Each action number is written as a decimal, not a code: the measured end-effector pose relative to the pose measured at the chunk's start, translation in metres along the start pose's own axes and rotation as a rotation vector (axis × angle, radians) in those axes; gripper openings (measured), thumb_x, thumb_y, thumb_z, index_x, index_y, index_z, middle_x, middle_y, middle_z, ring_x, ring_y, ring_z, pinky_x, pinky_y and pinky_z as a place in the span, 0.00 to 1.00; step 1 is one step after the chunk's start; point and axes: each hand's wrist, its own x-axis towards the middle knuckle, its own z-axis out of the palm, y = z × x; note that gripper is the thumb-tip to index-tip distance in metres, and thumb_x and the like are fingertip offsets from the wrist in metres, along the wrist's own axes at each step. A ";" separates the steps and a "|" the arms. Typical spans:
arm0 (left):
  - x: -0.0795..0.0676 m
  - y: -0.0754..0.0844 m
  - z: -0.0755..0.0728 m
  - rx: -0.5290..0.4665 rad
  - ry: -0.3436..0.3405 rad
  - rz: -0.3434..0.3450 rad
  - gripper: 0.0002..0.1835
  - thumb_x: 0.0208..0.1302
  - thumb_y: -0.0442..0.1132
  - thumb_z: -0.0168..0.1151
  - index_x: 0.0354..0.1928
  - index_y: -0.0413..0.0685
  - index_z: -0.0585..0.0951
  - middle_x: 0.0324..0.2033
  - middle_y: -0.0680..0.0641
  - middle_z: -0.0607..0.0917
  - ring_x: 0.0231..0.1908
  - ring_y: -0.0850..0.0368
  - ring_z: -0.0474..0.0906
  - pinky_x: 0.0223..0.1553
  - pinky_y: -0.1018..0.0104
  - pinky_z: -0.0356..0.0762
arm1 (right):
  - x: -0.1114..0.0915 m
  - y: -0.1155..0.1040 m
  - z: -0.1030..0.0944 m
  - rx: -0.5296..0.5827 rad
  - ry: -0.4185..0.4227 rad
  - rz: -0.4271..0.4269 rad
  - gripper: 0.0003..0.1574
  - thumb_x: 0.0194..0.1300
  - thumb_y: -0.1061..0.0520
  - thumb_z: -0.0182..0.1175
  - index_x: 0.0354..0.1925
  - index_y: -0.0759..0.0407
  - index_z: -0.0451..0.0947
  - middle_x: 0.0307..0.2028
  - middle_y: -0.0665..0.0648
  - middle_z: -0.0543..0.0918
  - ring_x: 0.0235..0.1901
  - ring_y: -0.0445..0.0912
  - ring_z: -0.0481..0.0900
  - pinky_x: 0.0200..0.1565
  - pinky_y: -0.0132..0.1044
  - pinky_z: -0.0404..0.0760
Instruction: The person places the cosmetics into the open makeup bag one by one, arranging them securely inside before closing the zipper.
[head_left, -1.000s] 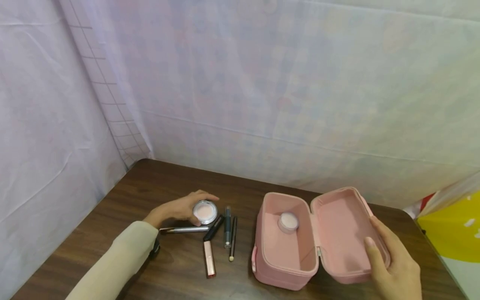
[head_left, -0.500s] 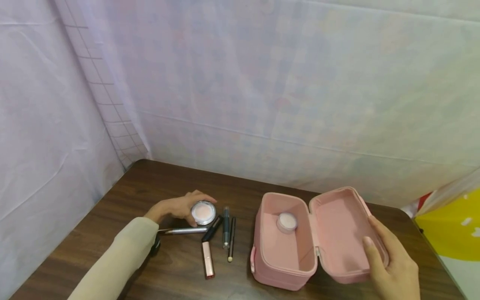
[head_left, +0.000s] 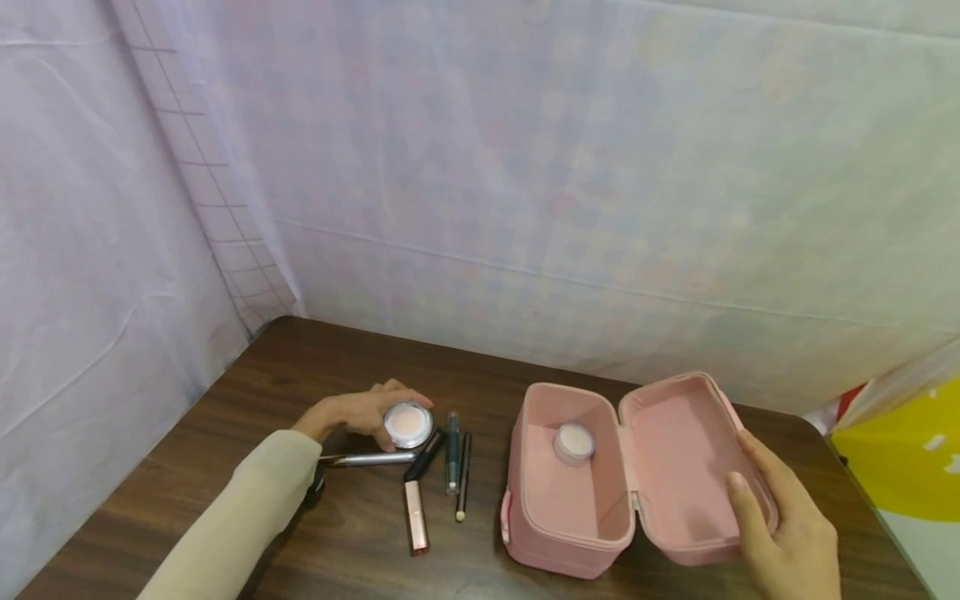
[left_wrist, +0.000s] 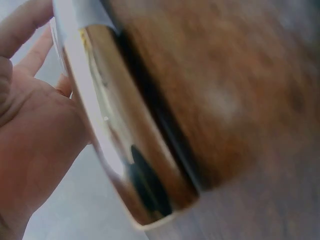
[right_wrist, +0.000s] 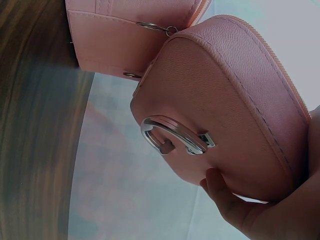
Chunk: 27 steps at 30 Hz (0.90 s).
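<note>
My left hand (head_left: 363,412) curls its thumb and fingers around a round, silver-rimmed powder compact (head_left: 408,425) on the table. In the left wrist view a blurred, shiny gold tube (left_wrist: 120,130) stands close in front, beside that palm; the compact can hardly be made out there. On the right, my right hand (head_left: 795,533) grips the raised lid (head_left: 682,475) of a pink makeup case (head_left: 566,554), thumb inside the lid. A small round jar (head_left: 576,443) with a pale top sits in the case. The right wrist view shows the lid's outside, with a metal-fitted handle (right_wrist: 172,131) and fingers against it.
Between the compact and case lie a silver-handled brush (head_left: 371,460), a black tube (head_left: 425,457), a rose-gold lipstick (head_left: 416,517), a dark green pen (head_left: 452,454) and a thin dark stick (head_left: 464,479). A black object (head_left: 317,483) is partly hidden under the left sleeve. A curtain hangs behind.
Barely anything differs. The whole head view has shifted slightly; both hands keep their places, the left at the compact and the right on the lid.
</note>
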 end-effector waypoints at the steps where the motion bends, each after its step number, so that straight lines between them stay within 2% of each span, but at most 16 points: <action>1: 0.000 0.000 0.000 0.002 0.002 0.000 0.44 0.41 0.29 0.74 0.65 0.53 0.69 0.55 0.43 0.64 0.54 0.41 0.59 0.52 0.36 0.61 | 0.000 0.000 0.000 -0.001 -0.001 0.003 0.29 0.64 0.58 0.61 0.63 0.42 0.73 0.59 0.30 0.70 0.48 0.18 0.62 0.50 0.15 0.57; 16: 0.002 -0.004 0.001 -0.019 0.022 0.018 0.44 0.38 0.29 0.75 0.63 0.52 0.72 0.53 0.44 0.66 0.50 0.44 0.61 0.48 0.44 0.64 | 0.000 0.000 0.000 -0.008 -0.004 0.000 0.29 0.64 0.58 0.61 0.63 0.41 0.73 0.58 0.29 0.69 0.48 0.19 0.62 0.50 0.15 0.57; 23: -0.001 -0.007 -0.004 -0.029 0.028 0.039 0.43 0.36 0.29 0.75 0.62 0.50 0.73 0.53 0.44 0.67 0.50 0.43 0.61 0.48 0.45 0.64 | -0.001 -0.002 0.002 -0.014 -0.036 -0.003 0.30 0.66 0.56 0.60 0.65 0.40 0.71 0.62 0.49 0.73 0.51 0.23 0.64 0.48 0.14 0.57; 27: -0.003 -0.010 -0.003 -0.037 0.036 0.034 0.43 0.36 0.29 0.75 0.62 0.50 0.73 0.53 0.44 0.67 0.50 0.43 0.62 0.47 0.46 0.65 | 0.001 -0.003 0.003 -0.010 -0.057 -0.035 0.31 0.66 0.56 0.60 0.65 0.40 0.70 0.62 0.52 0.73 0.53 0.25 0.64 0.49 0.14 0.57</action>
